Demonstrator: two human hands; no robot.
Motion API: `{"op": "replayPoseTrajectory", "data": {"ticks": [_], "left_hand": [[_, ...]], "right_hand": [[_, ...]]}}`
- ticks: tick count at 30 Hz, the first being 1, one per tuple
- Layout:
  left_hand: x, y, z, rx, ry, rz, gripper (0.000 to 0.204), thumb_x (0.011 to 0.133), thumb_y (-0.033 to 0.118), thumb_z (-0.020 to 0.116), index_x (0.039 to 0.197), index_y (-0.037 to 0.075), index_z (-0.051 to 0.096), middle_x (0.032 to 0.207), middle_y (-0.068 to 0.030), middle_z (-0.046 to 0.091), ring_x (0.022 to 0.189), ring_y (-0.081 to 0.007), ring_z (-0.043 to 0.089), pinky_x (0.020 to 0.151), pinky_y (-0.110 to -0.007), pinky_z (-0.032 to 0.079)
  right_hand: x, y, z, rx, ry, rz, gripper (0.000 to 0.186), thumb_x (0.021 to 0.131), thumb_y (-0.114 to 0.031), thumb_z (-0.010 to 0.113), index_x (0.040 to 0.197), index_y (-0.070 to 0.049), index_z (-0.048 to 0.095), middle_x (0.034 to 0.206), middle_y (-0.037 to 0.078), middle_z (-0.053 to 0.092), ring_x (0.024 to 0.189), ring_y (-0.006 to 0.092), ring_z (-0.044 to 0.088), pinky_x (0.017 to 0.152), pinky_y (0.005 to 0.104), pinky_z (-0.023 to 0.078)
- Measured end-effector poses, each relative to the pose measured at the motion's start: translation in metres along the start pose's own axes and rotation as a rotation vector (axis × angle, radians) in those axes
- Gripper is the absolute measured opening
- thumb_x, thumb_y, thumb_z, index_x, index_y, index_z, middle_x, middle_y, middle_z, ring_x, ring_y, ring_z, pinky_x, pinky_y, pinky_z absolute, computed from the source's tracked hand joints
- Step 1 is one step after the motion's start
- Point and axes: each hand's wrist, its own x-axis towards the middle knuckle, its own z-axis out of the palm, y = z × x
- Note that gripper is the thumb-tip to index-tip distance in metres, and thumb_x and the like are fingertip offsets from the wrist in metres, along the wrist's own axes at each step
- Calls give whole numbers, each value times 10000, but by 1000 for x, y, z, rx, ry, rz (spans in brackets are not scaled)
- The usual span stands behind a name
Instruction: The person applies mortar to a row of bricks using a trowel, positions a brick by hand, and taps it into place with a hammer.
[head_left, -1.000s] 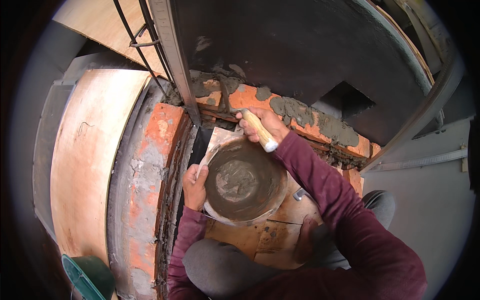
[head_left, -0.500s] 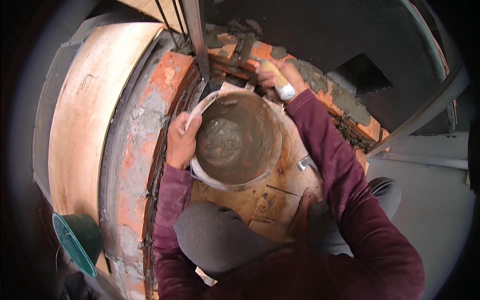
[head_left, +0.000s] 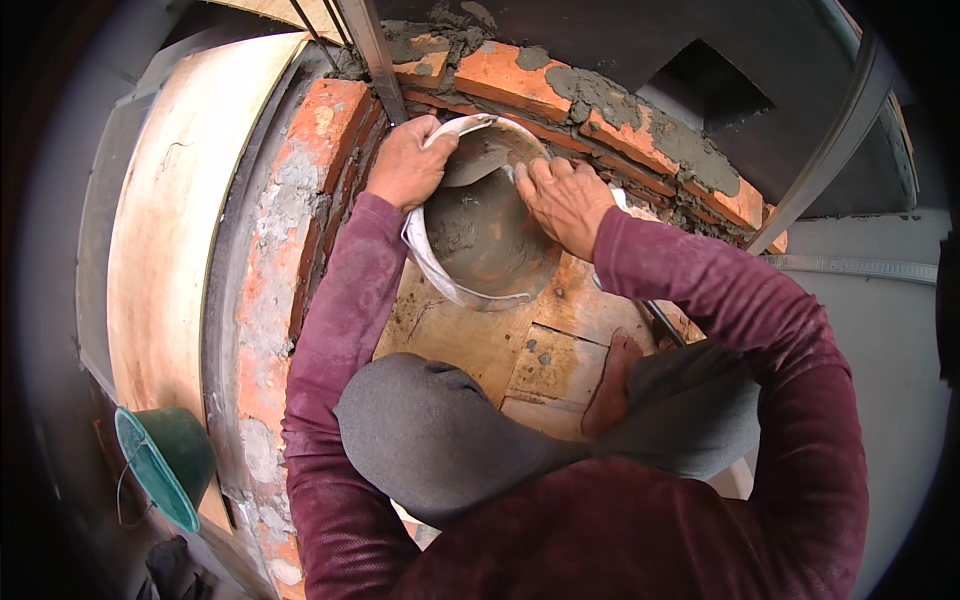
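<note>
A pale bucket [head_left: 430, 258] with wet grey mortar [head_left: 478, 222] inside leans toward the brickwork ahead of me. My left hand [head_left: 410, 163] is closed on its far left rim, thumb over the edge. Across the right side of the bucket's mouth, my right hand [head_left: 568, 205] is wrapped round a trowel, whose grey blade [head_left: 476, 167] reaches into the bucket. Most of the trowel's handle is hidden by the hand; its white end [head_left: 619, 198] shows past the hand.
A curved brick wall [head_left: 515, 78] with fresh mortar runs ahead and right; another [head_left: 262, 310] stands left beside a plywood sheet [head_left: 165, 210]. Metal posts [head_left: 375, 60] rise near the bucket. A green bucket [head_left: 190, 465] lies tipped at lower left. Stained boards [head_left: 560, 362] lie below me.
The trowel has come from the brick wall into the bucket with my right hand. The bucket has shifted away from me and tilted, my left hand moving with its rim.
</note>
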Motion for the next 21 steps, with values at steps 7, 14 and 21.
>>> {"op": "replayPoseTrajectory", "data": {"ticks": [7, 14, 21], "left_hand": [[1, 11, 7, 112, 88, -37, 286, 859, 266, 589, 812, -15, 585, 722, -190, 587, 689, -322, 578, 675, -400, 450], [6, 12, 23, 213, 90, 106, 297, 864, 264, 584, 769, -12, 527, 684, -188, 529, 645, -316, 529, 648, -411, 428], [5, 27, 31, 163, 33, 83, 296, 868, 257, 594, 746, -2, 518, 652, -143, 510, 621, -260, 510, 625, -388, 418]], "right_hand": [[-59, -9, -10, 198, -543, -116, 461, 858, -165, 523, 1235, 92, 457, 1022, 188, 560, 918, 289, 624, 665, 374, 556], [-21, -4, 7, 128, -286, 128, 496, 866, -140, 515, 1268, 131, 413, 1009, 216, 579, 840, 286, 634, 647, 369, 554], [-65, -13, 22, 290, -509, -13, 317, 887, -141, 485, 1088, 99, 535, 1017, 213, 646, 818, 320, 679, 632, 388, 550]]}}
